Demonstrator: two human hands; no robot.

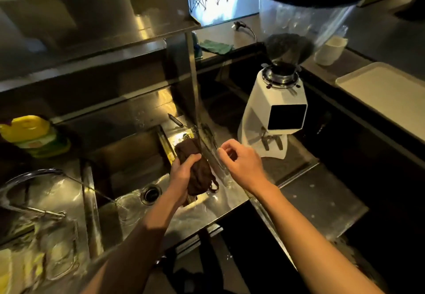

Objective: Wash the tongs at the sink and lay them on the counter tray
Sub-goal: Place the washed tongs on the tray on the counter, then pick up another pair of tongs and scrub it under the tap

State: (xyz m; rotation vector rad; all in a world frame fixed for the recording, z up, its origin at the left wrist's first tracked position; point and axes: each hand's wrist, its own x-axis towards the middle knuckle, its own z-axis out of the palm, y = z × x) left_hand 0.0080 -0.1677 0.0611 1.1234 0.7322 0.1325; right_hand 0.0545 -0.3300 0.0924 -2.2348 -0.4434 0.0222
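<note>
Two bare forearms reach in from the bottom edge toward a steel sink (128,155). The left hand (184,176) is closed around a dark brown cloth (197,169), which hangs bunched over the sink's right rim. The right hand (241,160) hovers just right of it, fingers loosely curled with thumb and forefinger pinched close; whether they grip anything I cannot tell. The tongs (212,146) appear as a blurred metal shape on the wet steel between the two hands, and whether the right fingers touch them is unclear. A drain (150,193) sits in the basin, and a thin jet of water arcs into it from a tap (32,176) at left. A yellow bottle (27,130) stands on the ledge behind the tap; its label is too blurred to read. Right of the sink stands a white grinder (276,109) with a clear hopper holding dark beans, no brand legible. A pale tray (386,91) lies on the counter at far right, well apart from the hands. A green cloth (216,46) lies farther back.
</note>
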